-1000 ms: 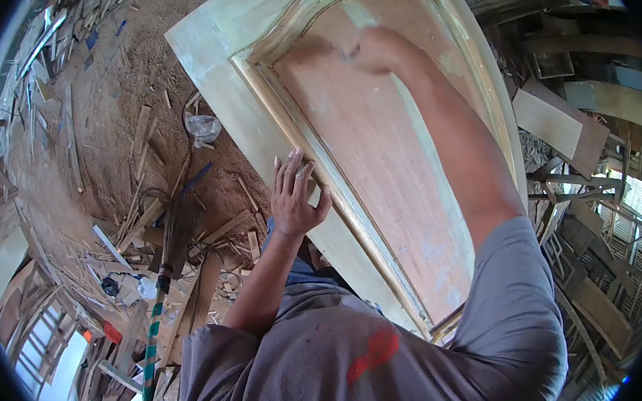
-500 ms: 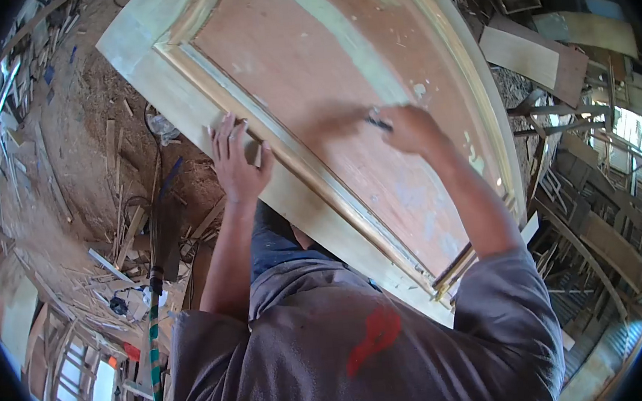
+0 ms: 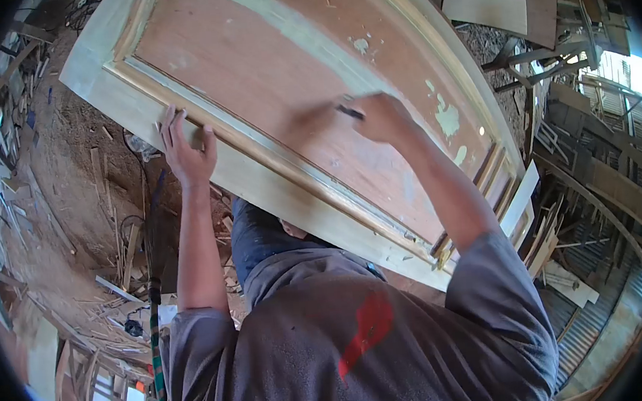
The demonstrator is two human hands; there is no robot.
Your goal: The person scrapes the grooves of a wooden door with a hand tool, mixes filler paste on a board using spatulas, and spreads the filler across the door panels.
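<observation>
A large wooden panel (image 3: 243,78) with raised moulding (image 3: 257,160) lies in front of me, its face patched with pale filler. My left hand (image 3: 191,156) rests on the panel's near border beside the moulding, fingers spread and holding nothing. Over the middle of the panel, my right hand (image 3: 386,118) is closed around a small tool with a dark part (image 3: 349,111) sticking out to the left. Its working end is blurred, so its exact kind cannot be told. A dark shadow falls on the panel just left of it.
Wood scraps and offcuts (image 3: 125,253) litter the dirt floor on the left. A pole with green stripes (image 3: 157,356) stands there too. Boards (image 3: 502,7) and stacked wooden frames (image 3: 596,149) are on the right, near corrugated metal sheets (image 3: 588,338).
The view has shifted, so the panel and both hands appear further left. My right hand still grips the small tool over the panel; my left hand stays on the border.
</observation>
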